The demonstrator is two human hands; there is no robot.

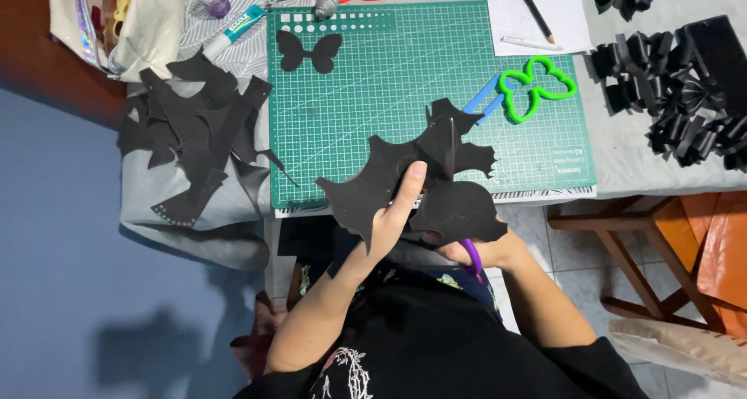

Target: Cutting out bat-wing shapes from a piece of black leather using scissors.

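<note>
Head view: left hand [393, 216] pinches black sheet [412, 185], right hand [475, 251] grips purple-handled scissors [469, 253] above green cutting mat [420, 96] on grey tabletop [654, 158]; tiled floor [560, 267] below.

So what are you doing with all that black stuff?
A person is cutting a black sheet with purple-handled scissors. The left hand holds the sheet up, the right hand works the scissors under it. On the green cutting mat lie a black butterfly cutout and a green butterfly-shaped cutter. Black scraps pile up beside the mat.
</note>
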